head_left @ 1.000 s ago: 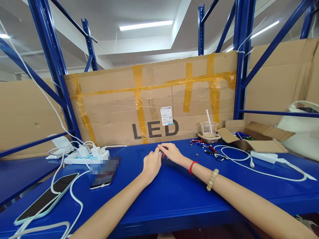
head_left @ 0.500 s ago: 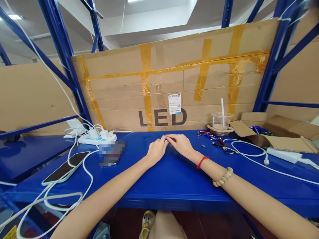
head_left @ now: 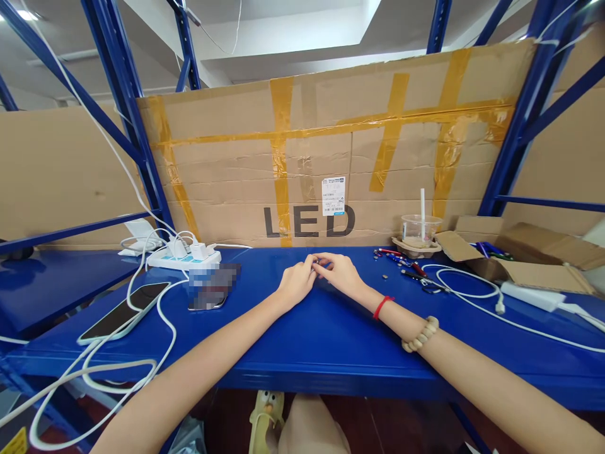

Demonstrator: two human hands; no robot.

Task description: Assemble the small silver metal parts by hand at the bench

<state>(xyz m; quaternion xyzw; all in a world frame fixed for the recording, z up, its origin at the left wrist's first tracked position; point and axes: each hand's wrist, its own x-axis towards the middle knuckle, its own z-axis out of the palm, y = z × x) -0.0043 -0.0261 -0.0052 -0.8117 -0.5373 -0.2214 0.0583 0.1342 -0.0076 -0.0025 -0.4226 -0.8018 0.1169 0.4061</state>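
Observation:
My left hand [head_left: 297,280] is closed over the far middle of the blue shelf top [head_left: 321,340], its fingertips meeting those of my right hand. My right hand [head_left: 339,272], with a red string and a beaded bracelet on its arm, is pinched against the left fingertips. Something small and dark shows between the fingers, too small and covered to name. To the right of my right hand a tiny metallic piece [head_left: 385,277] lies on the blue surface. Past it are several small red, blue and black items [head_left: 416,270] with metal parts.
At the left are a power strip [head_left: 182,258] with white cables and two phones, one a white-edged phone [head_left: 123,312]. A plastic cup [head_left: 420,230] with a straw, an open cardboard box [head_left: 543,271] and a white cable are at the right. A cardboard panel [head_left: 227,189] backs the shelf.
The fingertips have shifted slightly against each other, and a dark bit now shows between them. The view has moved a little; a yellow shoe below has shifted left.

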